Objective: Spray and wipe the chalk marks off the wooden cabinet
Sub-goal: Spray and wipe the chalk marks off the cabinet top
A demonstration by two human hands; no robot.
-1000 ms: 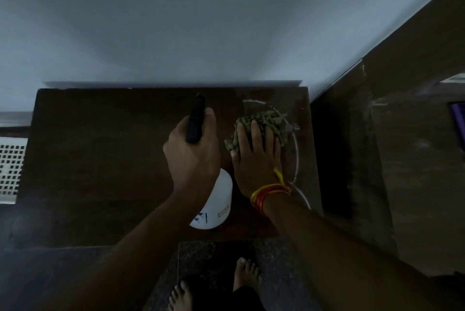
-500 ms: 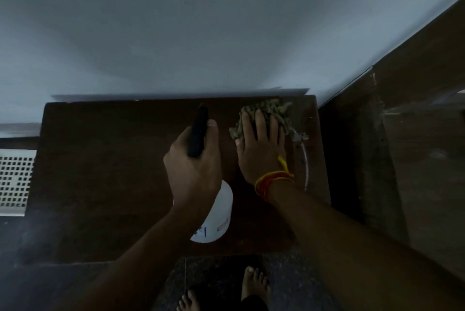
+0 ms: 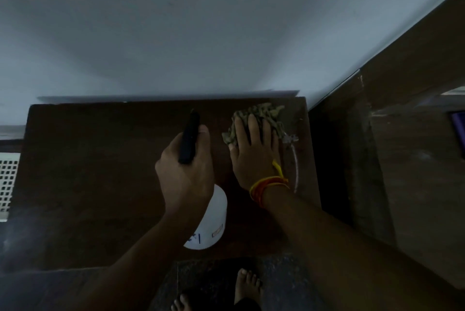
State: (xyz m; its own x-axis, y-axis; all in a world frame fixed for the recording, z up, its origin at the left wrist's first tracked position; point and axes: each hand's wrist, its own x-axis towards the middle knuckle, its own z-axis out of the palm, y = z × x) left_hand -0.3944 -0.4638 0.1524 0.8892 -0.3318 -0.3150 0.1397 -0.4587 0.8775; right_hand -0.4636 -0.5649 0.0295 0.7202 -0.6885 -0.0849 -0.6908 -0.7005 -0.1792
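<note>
Right hand (image 3: 254,157) presses the cloth (image 3: 256,119) flat-fingered, remaining chalk line (image 3: 296,167) running twelve-to-six just at its three o'clock.

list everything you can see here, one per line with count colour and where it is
wooden cabinet: 1, dark brown, against the wall
chalk marks: 1 curved line, white, cabinet top near right edge
cloth: 1, olive green, far right of cabinet top
spray bottle: 1, white with black head, above cabinet
wall: 1, pale grey, behind
vent grille: 1, white, far left
wrist threads: several, red and yellow, right wrist
left hand: 1, grips bottle
right hand: 1, flat on cloth
feet: 2, bare, bottom edge
</note>
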